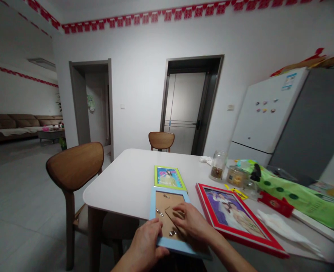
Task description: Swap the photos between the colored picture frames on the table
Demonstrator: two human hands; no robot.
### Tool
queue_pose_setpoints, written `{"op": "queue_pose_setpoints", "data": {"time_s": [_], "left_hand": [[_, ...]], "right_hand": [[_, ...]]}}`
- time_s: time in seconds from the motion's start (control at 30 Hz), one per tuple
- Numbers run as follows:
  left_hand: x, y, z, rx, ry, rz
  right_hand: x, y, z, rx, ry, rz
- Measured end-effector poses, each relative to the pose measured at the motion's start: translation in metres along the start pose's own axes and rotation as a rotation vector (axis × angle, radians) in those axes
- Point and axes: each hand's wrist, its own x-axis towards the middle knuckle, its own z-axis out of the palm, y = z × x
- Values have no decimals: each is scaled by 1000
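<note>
A light blue picture frame (pixel 153 204) lies back side up at the near edge of the table, its brown backing board (pixel 163 200) showing. Several small metal clips (pixel 159 212) sit on the board. My left hand (pixel 148 240) is closed around the frame's near left edge, thumb at the lower rim. Over the right part of the board, my right hand (pixel 192 221) has its fingers bent and drawn together beside a dark slanted line in the board. Whatever is between those fingertips is hidden.
Beyond is a green picture frame (pixel 169 186); to the right, a red picture frame (pixel 209 215), both with photos. Farther right are a glass jar (pixel 217 166), a lidded container (pixel 236 176), a green bag (pixel 303 196) and white tissue (pixel 286 228). Wooden chairs (pixel 79 166) flank the table (pixel 121 181).
</note>
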Motion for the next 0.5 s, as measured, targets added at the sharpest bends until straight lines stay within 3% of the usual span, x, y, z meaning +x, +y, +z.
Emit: {"op": "queue_pose_setpoints", "data": {"time_s": [0.13, 0.33, 0.5], "left_hand": [[0, -2, 5, -28, 10, -7], [-1, -6, 12, -66, 7, -7], [3, 0, 8, -287, 158, -34]], "right_hand": [[-19, 0, -4, -15, -25, 40], [-10, -10, -11, 49, 74, 63], [1, -27, -22, -61, 153, 45]]}}
